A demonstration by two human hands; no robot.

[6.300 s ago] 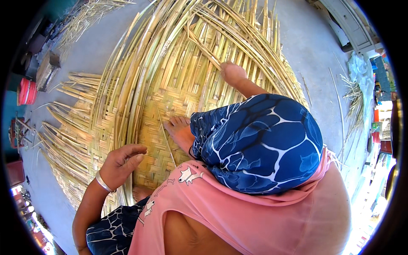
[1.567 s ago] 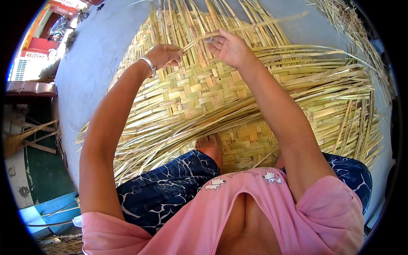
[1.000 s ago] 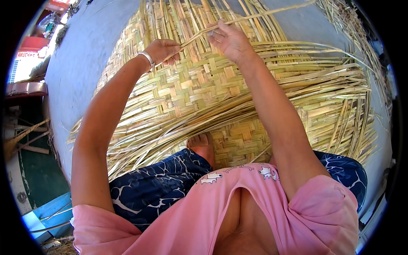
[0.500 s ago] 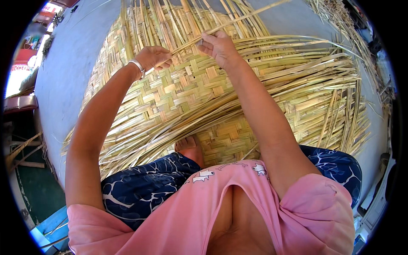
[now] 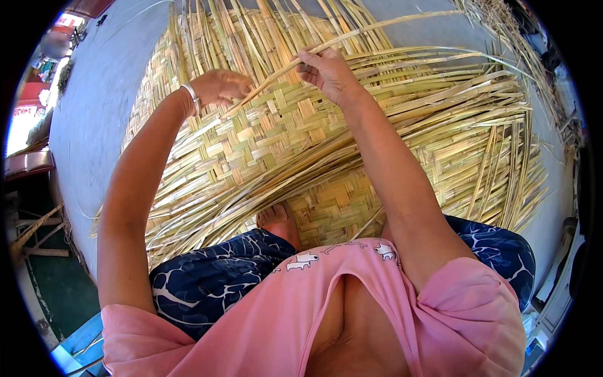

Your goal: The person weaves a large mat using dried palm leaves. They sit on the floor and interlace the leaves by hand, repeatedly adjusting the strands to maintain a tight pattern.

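Observation:
A partly woven mat of flat reed strips [image 5: 251,135] spreads over the floor in front of me, its loose ends fanning out at the far side and the right. My right hand [image 5: 330,72] pinches a long pale reed strip [image 5: 389,23] above the mat. That strip slants from the upper right down to its lower left end over the weave. Beside that lower part hovers my left hand [image 5: 218,87], slightly blurred, its fingers loosely apart and not closed on the strip. A white bangle [image 5: 191,97] circles the left wrist.
A thick band of loose strips [image 5: 295,164] crosses the mat close to me. My bare foot [image 5: 279,223] rests at the mat's near part. Scraps of dry reed [image 5: 502,41] lie along the upper right, and a blue wooden piece [image 5: 81,345] is at the lower left.
My left hand has let go of the reed strip and shifted slightly left. The strip's lower end now shows farther down and left over the mat; my right hand still pinches it.

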